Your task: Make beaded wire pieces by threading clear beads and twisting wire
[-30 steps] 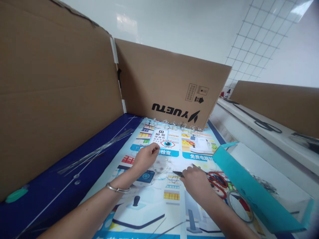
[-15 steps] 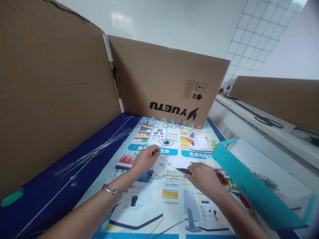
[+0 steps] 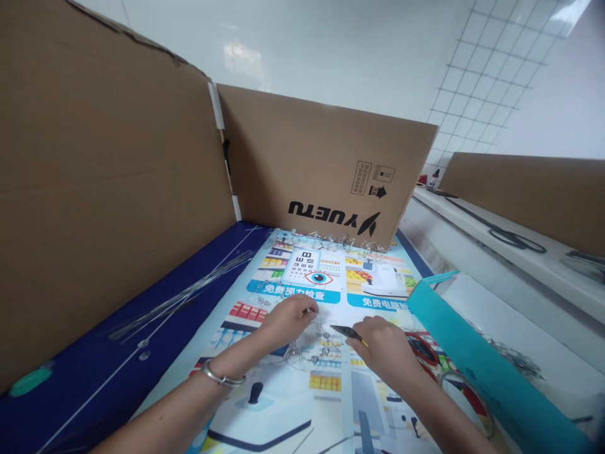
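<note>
My left hand (image 3: 289,320), with a silver bangle at its wrist, is closed in a pinch over the printed mat. From its fingertips trails a piece of thin, looped wire (image 3: 297,358) with small clear bits along it; its outline is hard to follow against the print. My right hand (image 3: 384,340) is wrapped around a pair of pliers (image 3: 344,330) with dark pointed jaws and a trace of yellow at the handle. The jaws point left toward the wire, a short way from my left fingertips. Whether they touch the wire I cannot tell.
Cardboard panels (image 3: 321,151) stand at the left and back. Several small wire pieces (image 3: 340,242) lie along the back panel's foot. On the right is a teal box (image 3: 482,353) holding a tangle of wire (image 3: 517,360). Straight wires (image 3: 189,290) lie on the blue surface at left.
The pliers have turned a little, and their jaws now show closer together. My left hand still pinches near them. The whole view has shifted slightly.
</note>
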### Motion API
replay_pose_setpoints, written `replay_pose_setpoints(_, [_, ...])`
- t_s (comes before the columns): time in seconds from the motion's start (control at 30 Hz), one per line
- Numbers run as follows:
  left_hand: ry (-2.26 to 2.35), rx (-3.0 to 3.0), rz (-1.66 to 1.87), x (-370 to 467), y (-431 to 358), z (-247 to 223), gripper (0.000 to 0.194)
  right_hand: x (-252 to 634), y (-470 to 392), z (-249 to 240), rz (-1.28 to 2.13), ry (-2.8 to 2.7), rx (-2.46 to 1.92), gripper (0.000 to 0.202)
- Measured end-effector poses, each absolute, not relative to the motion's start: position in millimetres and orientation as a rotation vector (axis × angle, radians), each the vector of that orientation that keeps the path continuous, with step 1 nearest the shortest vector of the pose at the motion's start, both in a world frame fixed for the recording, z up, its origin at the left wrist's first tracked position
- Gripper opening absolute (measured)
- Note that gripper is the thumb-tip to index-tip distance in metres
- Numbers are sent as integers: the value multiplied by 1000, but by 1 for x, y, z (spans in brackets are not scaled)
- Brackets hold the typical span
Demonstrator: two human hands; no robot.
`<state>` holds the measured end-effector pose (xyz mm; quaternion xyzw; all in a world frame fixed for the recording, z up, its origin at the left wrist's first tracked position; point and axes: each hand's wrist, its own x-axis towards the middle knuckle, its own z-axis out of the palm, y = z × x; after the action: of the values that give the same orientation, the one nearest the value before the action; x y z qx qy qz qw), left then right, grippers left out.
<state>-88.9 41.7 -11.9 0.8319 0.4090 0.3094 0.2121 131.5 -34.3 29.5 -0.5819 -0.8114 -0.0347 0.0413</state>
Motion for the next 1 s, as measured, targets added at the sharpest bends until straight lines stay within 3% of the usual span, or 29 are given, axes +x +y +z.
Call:
replay_pose_setpoints(0.4, [664, 2552, 933, -79, 25, 0, 16, 127, -35, 32, -124, -2470, -1686, 22])
replay_pose_setpoints(0.7, [688, 2654, 953, -81, 25, -3, 13, 125, -36, 31, -2, -2433, -1745, 24])
replay_pose_setpoints(1.0, [731, 2706, 1115, -83, 27, -7, 23, 123, -36, 28, 159, -2335, -1787, 28])
